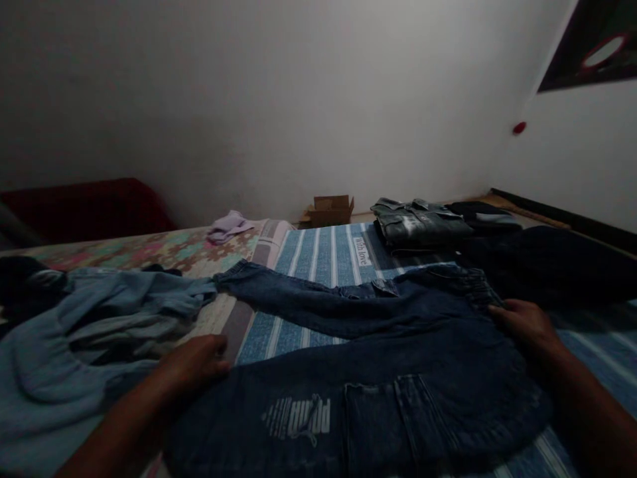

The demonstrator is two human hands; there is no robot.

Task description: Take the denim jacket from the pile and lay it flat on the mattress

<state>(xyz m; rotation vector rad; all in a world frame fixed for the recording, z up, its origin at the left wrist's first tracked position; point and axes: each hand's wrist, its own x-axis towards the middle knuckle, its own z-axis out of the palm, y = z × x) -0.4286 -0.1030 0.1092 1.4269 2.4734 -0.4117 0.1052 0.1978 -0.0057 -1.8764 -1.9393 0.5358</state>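
Note:
A pair of dark blue jeans (378, 352) lies spread sideways in front of me, with a waistband on the right and legs reaching left. White lettering and a side pocket show on the near leg. My right hand (530, 325) is closed on the gathered waistband. At the near leg's left part, my left hand (196, 362) has curled fingers pinching the denim's upper edge; its fingertips are partly hidden. Just left of that hand is a heap of light blue clothing (44, 372).
A blue striped bedsheet (323, 252) lies under the jeans, beside a floral one (174, 255). Folded garments (423, 222) are stacked at the back right, near dark clothing (572, 265). Farther off are a lilac cloth (229, 227), a cardboard box (331, 211) and a wall.

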